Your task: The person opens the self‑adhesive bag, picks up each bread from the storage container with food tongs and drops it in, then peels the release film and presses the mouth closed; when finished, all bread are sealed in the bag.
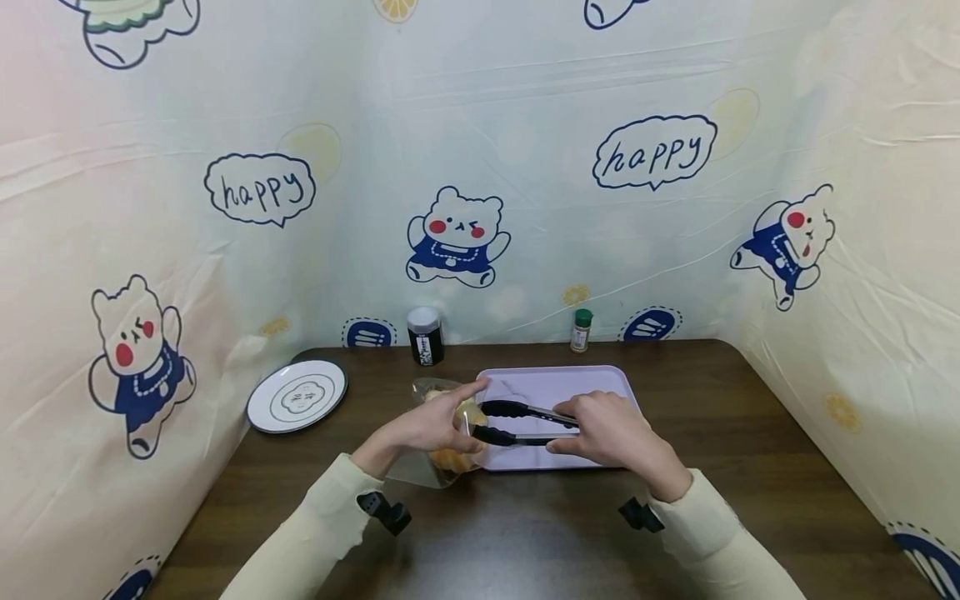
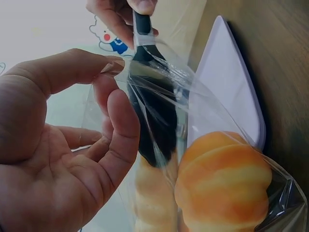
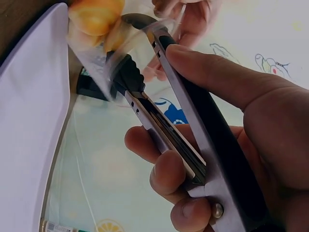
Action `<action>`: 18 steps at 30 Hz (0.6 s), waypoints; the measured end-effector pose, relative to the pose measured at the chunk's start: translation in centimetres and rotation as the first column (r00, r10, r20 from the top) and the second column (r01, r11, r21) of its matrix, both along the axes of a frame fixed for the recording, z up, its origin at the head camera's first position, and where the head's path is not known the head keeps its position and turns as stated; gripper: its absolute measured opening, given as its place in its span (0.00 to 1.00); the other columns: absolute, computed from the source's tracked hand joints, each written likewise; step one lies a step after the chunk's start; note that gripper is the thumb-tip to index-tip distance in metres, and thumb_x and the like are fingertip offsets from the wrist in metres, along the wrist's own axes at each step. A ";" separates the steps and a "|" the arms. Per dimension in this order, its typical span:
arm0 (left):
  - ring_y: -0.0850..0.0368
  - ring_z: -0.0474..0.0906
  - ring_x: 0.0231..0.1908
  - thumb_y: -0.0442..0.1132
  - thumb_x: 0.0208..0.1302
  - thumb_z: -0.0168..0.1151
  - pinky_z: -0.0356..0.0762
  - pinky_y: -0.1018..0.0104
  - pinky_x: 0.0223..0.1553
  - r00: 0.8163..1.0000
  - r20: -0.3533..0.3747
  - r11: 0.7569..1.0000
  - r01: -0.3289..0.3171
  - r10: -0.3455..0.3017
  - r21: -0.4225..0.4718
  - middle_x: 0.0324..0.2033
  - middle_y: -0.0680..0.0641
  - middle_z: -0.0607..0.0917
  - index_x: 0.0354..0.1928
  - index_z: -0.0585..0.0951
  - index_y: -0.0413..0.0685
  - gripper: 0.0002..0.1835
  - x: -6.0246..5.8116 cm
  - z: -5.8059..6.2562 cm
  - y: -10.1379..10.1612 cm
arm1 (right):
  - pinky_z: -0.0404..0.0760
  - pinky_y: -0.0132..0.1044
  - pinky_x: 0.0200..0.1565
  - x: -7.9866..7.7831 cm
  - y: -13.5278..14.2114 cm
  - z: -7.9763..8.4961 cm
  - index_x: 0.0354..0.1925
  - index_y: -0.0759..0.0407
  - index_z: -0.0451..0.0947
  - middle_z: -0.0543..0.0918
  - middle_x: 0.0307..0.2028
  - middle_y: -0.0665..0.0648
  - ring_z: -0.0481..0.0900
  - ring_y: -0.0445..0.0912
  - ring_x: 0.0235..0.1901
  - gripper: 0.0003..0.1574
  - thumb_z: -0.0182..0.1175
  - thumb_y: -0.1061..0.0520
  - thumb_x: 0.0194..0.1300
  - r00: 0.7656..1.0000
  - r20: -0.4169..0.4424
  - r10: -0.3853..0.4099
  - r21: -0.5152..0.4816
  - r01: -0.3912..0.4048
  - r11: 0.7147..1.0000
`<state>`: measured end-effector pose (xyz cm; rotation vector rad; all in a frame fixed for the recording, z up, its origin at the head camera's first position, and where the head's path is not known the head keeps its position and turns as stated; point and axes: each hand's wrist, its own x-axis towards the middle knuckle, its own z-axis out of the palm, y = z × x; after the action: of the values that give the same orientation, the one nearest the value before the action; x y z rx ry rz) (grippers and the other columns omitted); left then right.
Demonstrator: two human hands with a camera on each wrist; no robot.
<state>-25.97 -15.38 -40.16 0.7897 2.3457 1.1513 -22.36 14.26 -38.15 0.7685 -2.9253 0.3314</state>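
Note:
My left hand (image 1: 429, 425) pinches the rim of a clear plastic bag (image 1: 418, 472) between thumb and fingertip. Inside the bag are golden bread rolls (image 2: 222, 181), most plainly seen in the left wrist view. My right hand (image 1: 609, 429) grips a pair of metal tongs (image 3: 205, 121) with black ends, its thumb on one arm and fingers curled round the other. The tong arms stand apart. Their black tips (image 2: 152, 111) reach into the mouth of the bag, close over the bread. A lilac tray (image 1: 555, 377) lies under the tongs, just right of the bag.
On the brown table (image 1: 705, 433), a white plate (image 1: 297, 397) with a dark rim lies at the left edge. A black jar (image 1: 425, 337) with a whitish lid and a small green-capped bottle (image 1: 581, 332) stand along the back. Behind them hangs a printed curtain (image 1: 540, 250).

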 end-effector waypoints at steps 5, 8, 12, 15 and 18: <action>0.61 0.72 0.19 0.33 0.58 0.70 0.70 0.70 0.22 0.999 0.032 1.000 -0.005 0.005 0.006 0.51 0.36 0.80 0.80 0.46 0.53 0.55 0.1 0.0 -0.2 | 0.84 0.47 0.41 -0.1 -0.3 -0.1 0.51 0.51 0.87 0.90 0.45 0.53 0.86 0.50 0.42 0.33 0.72 0.34 0.53 1.000 -0.001 0.002 0.010 -0.002 1.000; 0.60 0.73 0.20 0.34 0.58 0.70 0.71 0.69 0.23 0.999 0.029 1.000 -0.016 0.016 -0.004 0.52 0.38 0.79 0.80 0.46 0.53 0.55 0.0 0.0 -0.2 | 0.83 0.47 0.40 -0.1 -0.4 0.0 0.51 0.52 0.87 0.90 0.44 0.53 0.86 0.49 0.41 0.33 0.72 0.35 0.53 1.000 0.004 0.002 0.006 -0.002 1.000; 0.60 0.75 0.21 0.34 0.58 0.71 0.74 0.68 0.24 0.999 0.012 0.999 -0.044 0.045 -0.014 0.65 0.38 0.71 0.80 0.46 0.55 0.55 -0.1 -0.2 -0.3 | 0.83 0.47 0.41 -0.1 -0.4 0.0 0.51 0.52 0.86 0.90 0.45 0.53 0.86 0.49 0.41 0.34 0.72 0.35 0.53 1.000 0.014 -0.004 0.004 0.004 1.000; 0.60 0.74 0.21 0.34 0.57 0.71 0.75 0.67 0.24 0.998 0.005 0.998 -0.068 0.068 -0.016 0.72 0.39 0.65 0.80 0.47 0.57 0.55 -0.1 -0.3 -0.3 | 0.84 0.48 0.44 -0.1 -0.2 0.2 0.52 0.53 0.86 0.89 0.46 0.53 0.86 0.49 0.42 0.34 0.72 0.35 0.53 1.000 0.022 -0.005 -0.003 0.005 1.000; 0.60 0.70 0.19 0.35 0.58 0.71 0.73 0.68 0.24 0.996 -0.004 0.996 -0.084 0.084 -0.025 0.75 0.40 0.60 0.80 0.47 0.59 0.55 -0.3 -0.3 -0.3 | 0.84 0.48 0.44 0.1 0.3 0.6 0.52 0.54 0.86 0.89 0.45 0.54 0.86 0.50 0.44 0.35 0.73 0.35 0.52 1.000 0.009 0.001 -0.001 -0.001 1.000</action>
<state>-26.25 -15.70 -40.50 0.6912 2.4114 1.1533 -22.30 14.54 -37.55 0.7710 -2.9323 0.3375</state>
